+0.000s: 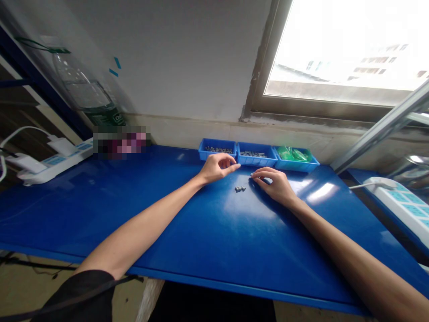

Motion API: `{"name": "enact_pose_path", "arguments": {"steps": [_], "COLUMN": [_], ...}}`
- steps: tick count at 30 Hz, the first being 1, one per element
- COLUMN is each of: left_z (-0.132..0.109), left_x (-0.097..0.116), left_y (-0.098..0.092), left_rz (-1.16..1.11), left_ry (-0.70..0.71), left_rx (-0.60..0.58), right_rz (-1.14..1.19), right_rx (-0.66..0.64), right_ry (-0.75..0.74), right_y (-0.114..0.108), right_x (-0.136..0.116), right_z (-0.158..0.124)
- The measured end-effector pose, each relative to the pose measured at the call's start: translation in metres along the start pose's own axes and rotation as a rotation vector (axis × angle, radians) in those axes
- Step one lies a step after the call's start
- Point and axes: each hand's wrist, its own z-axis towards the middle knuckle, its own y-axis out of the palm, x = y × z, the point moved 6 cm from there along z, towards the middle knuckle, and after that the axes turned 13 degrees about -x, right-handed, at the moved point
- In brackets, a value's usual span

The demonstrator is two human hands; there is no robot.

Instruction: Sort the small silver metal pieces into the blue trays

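Observation:
My left hand [218, 168] hovers just in front of the left and middle bins, its fingers curled toward the outstretched thumb. Whatever may be between those fingertips is too small to make out. Across from it, my right hand [274, 182] is closed in a pinch above the table, with a small grey metal fastener [252, 175] at its fingertips. Between and below the hands lies a little pile of grey metal fasteners [240, 189]. Small metal parts fill the left blue bin [217, 155], and longer grey pieces are in the middle blue bin [256, 161].
A right-hand blue bin [296, 166] holds green plastic packets [295, 154]. The blue table [187, 241] meets the wall below a window. At left are a power strip [56, 163], a large bottle [83, 89] and a blurred-out object; another power strip [402, 201] is at right.

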Motion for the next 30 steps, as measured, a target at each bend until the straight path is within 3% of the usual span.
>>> {"name": "enact_pose_path", "arguments": {"steps": [5,9,16,30], "left_z": [-0.008,-0.011,-0.008,-0.006], "left_x": [0.021,0.023,0.014,0.010], "left_y": [0.026,0.035,0.042,0.039], "left_rz": [0.291,0.382,0.364,0.284], "left_ry": [0.169,0.191,0.216,0.158], "left_rx": [-0.374,-0.496,-0.524,-0.455], "right_rz": [0.316,0.577,0.766,0.591], "right_rx": [-0.003,0.000,0.136,0.024], "right_ry": [0.195,0.314,0.154,0.070], "right_y": [0.002,0.003,-0.007,-0.006], "right_x": [0.016,0.030,0.032,0.035], "right_z": [-0.003,-0.006,-0.004,-0.004]}}
